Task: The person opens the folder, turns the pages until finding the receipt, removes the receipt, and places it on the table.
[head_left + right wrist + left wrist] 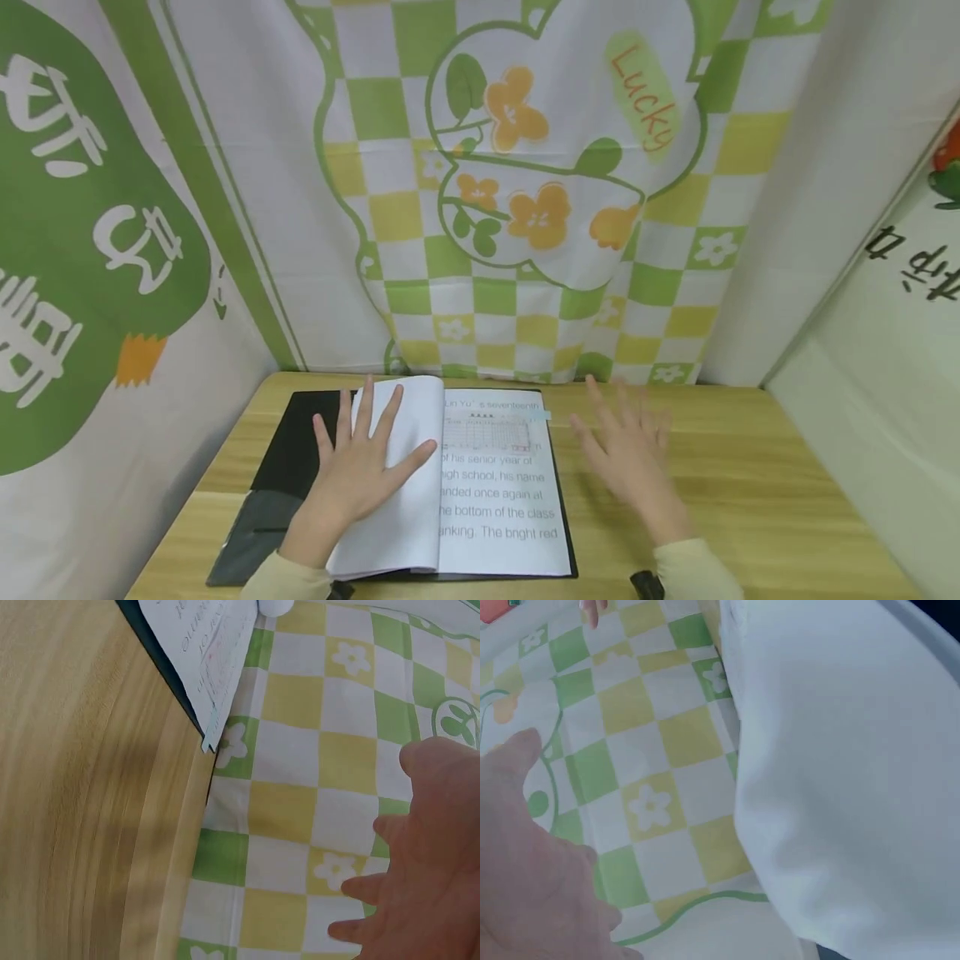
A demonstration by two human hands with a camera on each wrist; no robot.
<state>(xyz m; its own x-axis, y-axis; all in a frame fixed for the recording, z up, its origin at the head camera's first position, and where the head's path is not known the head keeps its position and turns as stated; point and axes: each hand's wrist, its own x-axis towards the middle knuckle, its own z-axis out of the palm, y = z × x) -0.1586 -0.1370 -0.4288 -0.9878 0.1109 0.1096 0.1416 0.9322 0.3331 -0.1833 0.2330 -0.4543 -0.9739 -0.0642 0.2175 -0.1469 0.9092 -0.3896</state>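
Note:
In the head view a black folder (288,467) lies spread on the table, with white sheets inside. Its right page (498,554) bears large printed English text and a small gridded slip (487,433) near the top. A blank left page (416,417) bulges up in a curve. Over that page my left hand (360,471) is spread, fingers fanned and holding nothing. To the right of the folder, above the wood, my right hand (633,454) has its fingers apart, slightly blurred, with nothing in it. The left wrist view shows the curved white page (840,765) beside the left hand (540,870).
The wooden table (750,500) extends to the right of the folder. A checkered green and yellow curtain (540,325) hangs right behind the table's far edge, and printed cloths (225,400) close in the sides. A pale blue tab (546,415) sticks out from the right page.

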